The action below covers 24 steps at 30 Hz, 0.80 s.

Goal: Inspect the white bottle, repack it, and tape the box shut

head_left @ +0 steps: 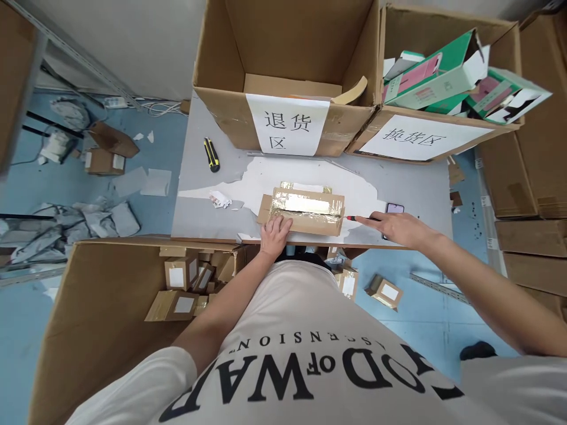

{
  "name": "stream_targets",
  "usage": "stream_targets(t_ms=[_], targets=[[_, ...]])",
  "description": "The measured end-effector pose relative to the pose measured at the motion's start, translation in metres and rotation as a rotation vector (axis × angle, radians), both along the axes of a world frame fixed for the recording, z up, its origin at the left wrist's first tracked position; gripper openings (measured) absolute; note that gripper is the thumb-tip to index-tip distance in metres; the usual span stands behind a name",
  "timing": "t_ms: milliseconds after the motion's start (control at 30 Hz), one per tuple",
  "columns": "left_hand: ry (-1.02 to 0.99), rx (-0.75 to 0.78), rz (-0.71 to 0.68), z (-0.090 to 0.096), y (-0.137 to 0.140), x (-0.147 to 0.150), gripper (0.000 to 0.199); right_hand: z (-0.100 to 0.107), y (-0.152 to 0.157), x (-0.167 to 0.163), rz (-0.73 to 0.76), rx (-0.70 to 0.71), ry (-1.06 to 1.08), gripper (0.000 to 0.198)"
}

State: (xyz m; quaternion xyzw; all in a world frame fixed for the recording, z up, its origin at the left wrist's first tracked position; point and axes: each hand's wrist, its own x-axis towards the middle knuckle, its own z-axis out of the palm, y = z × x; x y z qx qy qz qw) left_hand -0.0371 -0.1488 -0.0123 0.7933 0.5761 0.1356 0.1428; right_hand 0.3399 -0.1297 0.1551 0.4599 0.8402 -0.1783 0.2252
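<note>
A small cardboard box (pixel 310 223) lies near the front edge of the table, wrapped in shiny clear tape with a white label on top. A dark slit or seam runs along its upper face. My left hand (pixel 274 236) holds the box at its front left, fingers bent over the top. From the right, my right hand (pixel 396 228) grips a slim red-and-black tool (pixel 354 218). The tool's tip is at the box's right end; whether it touches the cardboard is too small to tell. Beside that hand lies a phone (pixel 395 208), partly covered.
A yellow-and-black utility knife (pixel 211 155) and crumpled paper scraps (pixel 220 199) lie on the table's left. Two large labelled cartons stand behind; the right carton (pixel 367 141) holds green-and-pink boxes (pixel 436 71). A big open carton (pixel 88 307) with small boxes stands at front left.
</note>
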Motion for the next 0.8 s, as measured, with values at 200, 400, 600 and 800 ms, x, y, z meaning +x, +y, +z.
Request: stream_targets(t_ms=[200, 400, 600, 800], targets=[[-0.028, -0.028, -0.003, 0.008, -0.002, 0.001, 0.040, -0.030, -0.037, 0.017, -0.498, 0.305, 0.211, 0.061], [-0.006, 0.014, -0.068, 0.020, -0.004, -0.007, 0.046, -0.156, -0.040, -0.006, -1.046, 0.315, 0.171, 0.062], [-0.127, 0.060, -0.049, 0.014, -0.003, -0.031, 0.063, -0.216, -0.041, -0.027, -1.141, 0.244, 0.172, 0.063], [-0.248, 0.014, 0.389, -0.004, 0.036, -0.087, 0.077, -0.208, -0.049, -0.043, -1.148, 0.422, 0.324, 0.062]])
